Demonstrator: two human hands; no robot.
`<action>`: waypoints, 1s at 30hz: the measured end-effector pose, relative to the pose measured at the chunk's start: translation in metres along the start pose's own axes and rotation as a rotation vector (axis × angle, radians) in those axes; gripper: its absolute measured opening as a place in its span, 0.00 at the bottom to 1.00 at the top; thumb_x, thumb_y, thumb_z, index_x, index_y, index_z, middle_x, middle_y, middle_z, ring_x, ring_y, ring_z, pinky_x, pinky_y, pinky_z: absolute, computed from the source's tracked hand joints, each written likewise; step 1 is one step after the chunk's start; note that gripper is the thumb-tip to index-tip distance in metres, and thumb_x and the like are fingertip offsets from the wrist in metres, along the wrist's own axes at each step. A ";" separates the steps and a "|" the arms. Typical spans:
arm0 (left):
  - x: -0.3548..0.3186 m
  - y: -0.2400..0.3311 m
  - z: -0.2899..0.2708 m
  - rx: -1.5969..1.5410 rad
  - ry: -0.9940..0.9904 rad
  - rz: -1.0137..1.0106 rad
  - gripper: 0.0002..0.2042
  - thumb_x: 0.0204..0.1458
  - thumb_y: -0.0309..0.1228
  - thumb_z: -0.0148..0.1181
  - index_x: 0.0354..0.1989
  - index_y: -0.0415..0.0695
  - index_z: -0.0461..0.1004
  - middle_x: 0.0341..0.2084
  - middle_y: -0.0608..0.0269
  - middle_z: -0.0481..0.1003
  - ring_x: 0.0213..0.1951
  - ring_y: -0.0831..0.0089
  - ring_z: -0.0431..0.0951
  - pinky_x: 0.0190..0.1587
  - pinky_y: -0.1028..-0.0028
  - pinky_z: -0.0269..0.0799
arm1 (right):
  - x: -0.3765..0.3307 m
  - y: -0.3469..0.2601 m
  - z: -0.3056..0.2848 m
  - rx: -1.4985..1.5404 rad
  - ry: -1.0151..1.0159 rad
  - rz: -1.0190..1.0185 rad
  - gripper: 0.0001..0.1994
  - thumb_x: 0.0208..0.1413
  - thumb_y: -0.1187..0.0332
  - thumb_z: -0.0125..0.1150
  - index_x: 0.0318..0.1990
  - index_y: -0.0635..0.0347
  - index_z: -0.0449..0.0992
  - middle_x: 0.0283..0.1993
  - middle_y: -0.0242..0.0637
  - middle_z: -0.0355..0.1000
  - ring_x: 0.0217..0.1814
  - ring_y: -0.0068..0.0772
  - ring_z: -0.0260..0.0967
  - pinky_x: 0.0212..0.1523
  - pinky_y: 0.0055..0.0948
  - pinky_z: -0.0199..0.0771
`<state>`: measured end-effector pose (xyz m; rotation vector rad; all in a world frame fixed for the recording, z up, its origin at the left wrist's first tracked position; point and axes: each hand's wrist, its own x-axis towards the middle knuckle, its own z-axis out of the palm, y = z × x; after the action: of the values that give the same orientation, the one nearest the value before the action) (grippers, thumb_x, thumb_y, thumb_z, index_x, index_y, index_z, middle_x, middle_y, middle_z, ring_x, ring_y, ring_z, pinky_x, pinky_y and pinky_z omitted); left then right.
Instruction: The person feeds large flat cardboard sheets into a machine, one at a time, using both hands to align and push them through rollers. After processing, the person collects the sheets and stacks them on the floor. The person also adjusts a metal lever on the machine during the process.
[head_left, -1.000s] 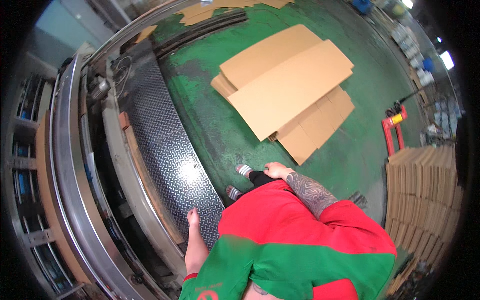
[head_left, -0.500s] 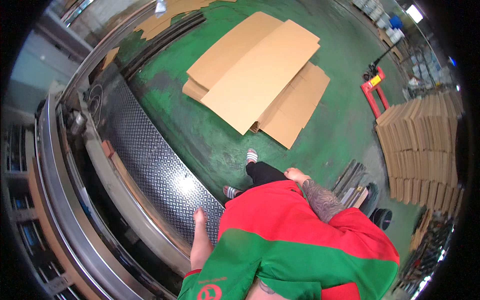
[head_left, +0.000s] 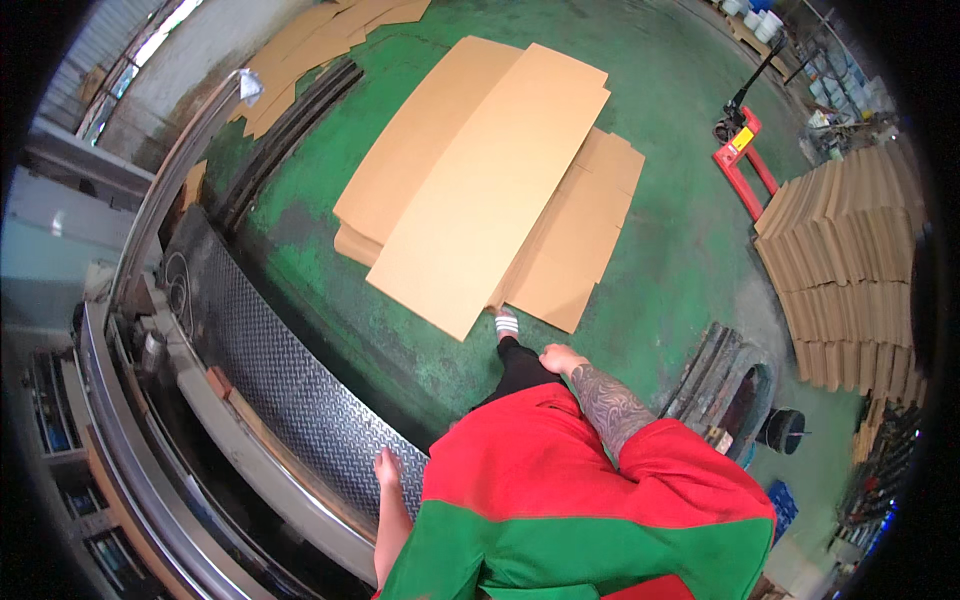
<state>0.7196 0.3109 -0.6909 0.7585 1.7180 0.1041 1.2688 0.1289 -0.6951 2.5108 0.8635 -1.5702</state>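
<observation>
My left hand [head_left: 387,466] hangs at my side over the patterned metal plate [head_left: 300,370], touching nothing that I can see; its fingers are mostly hidden. In front of my body, my right hand [head_left: 562,360] swings with its fingers loosely curled and nothing visible in them. Ahead on the green floor lie flat brown cardboard sheets [head_left: 490,180], stacked in overlapping, angled piles. One striped slipper [head_left: 507,324] shows on my foot, right by the near edge of the cardboard.
A long metal machine edge [head_left: 290,490] runs along the left. To the right stand a red pallet jack [head_left: 738,160] and a tall stack of folded cardboard [head_left: 840,270]. Dark bars [head_left: 700,375] and a black bucket [head_left: 783,430] sit nearer me. More cardboard [head_left: 300,60] lies at the far left.
I have stepped forward, so the cardboard piles are nearer my feet. My right hand has swung forward and a little left; the other slipper has gone out of sight.
</observation>
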 end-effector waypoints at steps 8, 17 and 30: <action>0.012 0.082 0.096 0.090 -0.014 -0.095 0.20 0.69 0.54 0.55 0.47 0.47 0.76 0.30 0.68 0.74 0.32 0.69 0.76 0.34 0.61 0.73 | 0.066 -0.043 -0.161 0.180 0.211 -0.221 0.23 0.64 0.55 0.54 0.57 0.62 0.82 0.59 0.57 0.79 0.62 0.60 0.77 0.64 0.52 0.76; 0.072 0.249 0.194 0.514 0.029 0.319 0.33 0.68 0.58 0.52 0.55 0.34 0.80 0.49 0.40 0.83 0.55 0.49 0.82 0.61 0.56 0.73 | 0.088 0.023 -0.190 0.082 0.191 -0.009 0.23 0.65 0.54 0.55 0.56 0.63 0.81 0.60 0.56 0.79 0.64 0.60 0.76 0.65 0.53 0.76; 0.174 0.357 0.206 0.714 -0.198 0.168 0.33 0.65 0.60 0.53 0.55 0.37 0.82 0.46 0.45 0.85 0.54 0.50 0.84 0.61 0.56 0.74 | 0.027 0.002 -0.114 0.332 0.155 0.078 0.23 0.63 0.53 0.55 0.57 0.56 0.84 0.61 0.51 0.80 0.65 0.58 0.76 0.66 0.50 0.75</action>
<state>1.0414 0.6183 -0.7389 1.3842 1.4914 -0.4807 1.3712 0.1767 -0.6629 2.8855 0.5463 -1.6291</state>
